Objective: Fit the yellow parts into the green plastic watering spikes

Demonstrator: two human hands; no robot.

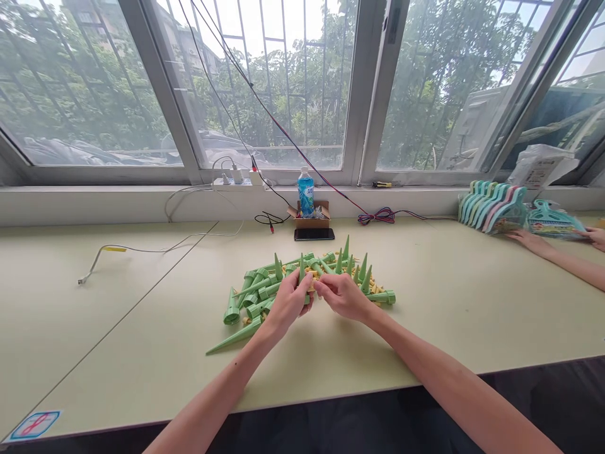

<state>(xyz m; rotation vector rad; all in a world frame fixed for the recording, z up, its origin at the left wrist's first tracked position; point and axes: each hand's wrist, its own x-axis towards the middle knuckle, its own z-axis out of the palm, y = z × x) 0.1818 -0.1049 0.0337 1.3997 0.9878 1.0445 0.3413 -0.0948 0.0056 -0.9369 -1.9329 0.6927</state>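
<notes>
My left hand (287, 304) is closed around a green plastic spike (302, 267) whose tip points up between thumb and fingers. Just to its right, the fingertips of my right hand (346, 296) are pinched on a small yellow plastic piece (312, 285) against the spike; the fingers partly cover it. Around and behind both hands lies a heap of green spikes with wide ribbed caps (259, 287), some lying flat. Several others stand point up, such as an upright spike (346, 247). Small yellow pieces (377, 284) are scattered among them.
At the back stand a blue bottle (306, 194) in a cardboard box (312, 223) and a black phone (314, 234). A white cable (142, 250) crosses the left tabletop. Another person's hand (532, 241) is by bundled hangers (491, 207) at far right.
</notes>
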